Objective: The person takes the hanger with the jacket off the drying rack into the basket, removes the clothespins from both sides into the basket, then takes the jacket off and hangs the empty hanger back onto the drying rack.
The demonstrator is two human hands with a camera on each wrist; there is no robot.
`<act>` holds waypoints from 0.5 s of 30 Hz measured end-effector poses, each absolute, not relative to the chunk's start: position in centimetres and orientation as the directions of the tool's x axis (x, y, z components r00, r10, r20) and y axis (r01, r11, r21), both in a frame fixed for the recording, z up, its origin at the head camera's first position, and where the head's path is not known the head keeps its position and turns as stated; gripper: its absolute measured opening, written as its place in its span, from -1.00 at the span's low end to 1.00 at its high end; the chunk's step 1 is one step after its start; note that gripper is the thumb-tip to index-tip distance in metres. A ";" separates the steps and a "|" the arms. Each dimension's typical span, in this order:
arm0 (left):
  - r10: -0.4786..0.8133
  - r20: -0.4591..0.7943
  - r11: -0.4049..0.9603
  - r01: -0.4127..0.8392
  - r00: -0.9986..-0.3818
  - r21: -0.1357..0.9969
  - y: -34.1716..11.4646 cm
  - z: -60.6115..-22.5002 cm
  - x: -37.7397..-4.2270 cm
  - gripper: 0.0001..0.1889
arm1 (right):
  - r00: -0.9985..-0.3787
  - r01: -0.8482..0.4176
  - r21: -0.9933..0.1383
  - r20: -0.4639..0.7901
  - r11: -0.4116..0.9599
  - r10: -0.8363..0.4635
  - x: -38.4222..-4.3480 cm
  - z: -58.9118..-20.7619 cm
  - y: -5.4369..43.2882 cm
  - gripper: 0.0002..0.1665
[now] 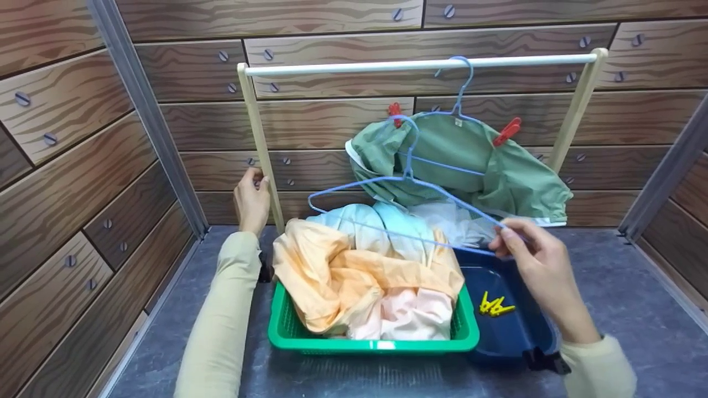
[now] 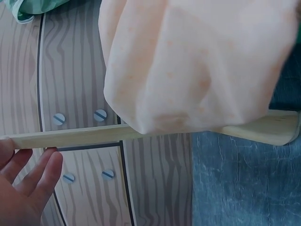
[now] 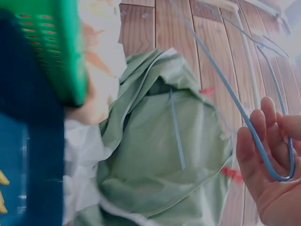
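My right hand (image 1: 534, 260) holds one end of an empty blue clothes hanger (image 1: 408, 178), its hook pointing up, above the laundry basket (image 1: 373, 346). Thumb and fingers of my left hand (image 1: 253, 202) grip the left wooden post (image 1: 258, 132) of the clothes rack; the left wrist view shows the thumb on one side of the post (image 2: 70, 139). Behind the held hanger, a green garment (image 1: 442, 141) hangs from the white bar (image 1: 354, 67) on another blue hanger (image 1: 464, 83). Two red clothespins, one left (image 1: 395, 115) and one right (image 1: 507, 131), clip it.
Peach cloth (image 1: 332, 276), light blue cloth (image 1: 370, 224) and pale pink cloth (image 1: 417, 315) heap up in the green basket. Beside it, a dark blue tray (image 1: 509, 342) contains yellow clothespins (image 1: 496, 305). Wood-patterned walls (image 1: 66, 166) enclose the grey tabletop (image 1: 636, 287).
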State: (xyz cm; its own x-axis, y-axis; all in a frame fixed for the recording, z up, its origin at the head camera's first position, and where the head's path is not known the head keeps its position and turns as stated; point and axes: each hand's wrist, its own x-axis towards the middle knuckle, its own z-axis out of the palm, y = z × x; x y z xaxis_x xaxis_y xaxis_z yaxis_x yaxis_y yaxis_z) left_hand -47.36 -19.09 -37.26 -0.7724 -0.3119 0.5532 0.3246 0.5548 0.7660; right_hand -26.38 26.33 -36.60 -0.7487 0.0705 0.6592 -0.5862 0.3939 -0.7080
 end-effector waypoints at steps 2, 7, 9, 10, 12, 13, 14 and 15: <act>-0.313 0.554 0.556 0.324 -0.771 0.765 -19.1 -37.3 -47.4 -0.88 | -0.732 -0.619 -0.691 0.680 0.373 0.044 -26.8 -35.5 26.2 -0.81; -0.302 0.566 0.570 0.331 -0.767 0.752 -19.0 -37.2 -47.5 -0.88 | -0.701 -0.648 -0.670 0.711 0.362 0.061 -26.8 -31.8 25.3 -0.80; -0.302 0.566 0.578 0.325 -0.767 0.748 -19.0 -37.3 -47.5 -0.87 | -0.700 -0.636 -0.670 0.710 0.384 0.080 -26.9 -30.3 24.9 -0.79; -0.303 0.564 0.582 0.320 -0.768 0.748 -19.0 -37.3 -47.5 -0.87 | -0.701 -0.627 -0.671 0.707 0.396 0.087 -27.0 -29.6 24.7 -0.79; -0.308 0.558 0.589 0.307 -0.770 0.748 -19.0 -37.3 -47.4 -0.87 | -0.707 -0.613 -0.671 0.702 0.416 0.089 -28.2 -28.8 24.9 -0.76; -0.310 0.556 0.591 0.301 -0.771 0.748 -19.0 -37.3 -47.3 -0.86 | -0.708 -0.609 -0.668 0.701 0.428 0.087 -28.9 -28.6 25.0 -0.75; -0.311 0.556 0.593 0.300 -0.771 0.748 -19.0 -37.3 -47.3 -0.86 | -0.708 -0.608 -0.666 0.701 0.433 0.083 -29.7 -28.4 25.1 -0.74; -0.311 0.555 0.593 0.299 -0.771 0.747 -19.0 -37.4 -47.3 -0.86 | -0.710 -0.605 -0.665 0.700 0.438 0.083 -30.3 -28.3 25.2 -0.73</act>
State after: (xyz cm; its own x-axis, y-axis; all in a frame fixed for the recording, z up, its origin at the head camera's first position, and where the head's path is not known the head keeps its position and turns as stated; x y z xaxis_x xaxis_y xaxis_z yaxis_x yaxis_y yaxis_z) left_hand -47.29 -19.03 -37.37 -0.7713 -0.3109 0.5554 0.2991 0.5932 0.7475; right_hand -30.33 25.17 -28.27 -0.7097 0.0826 0.6997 -0.6046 0.4383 -0.6651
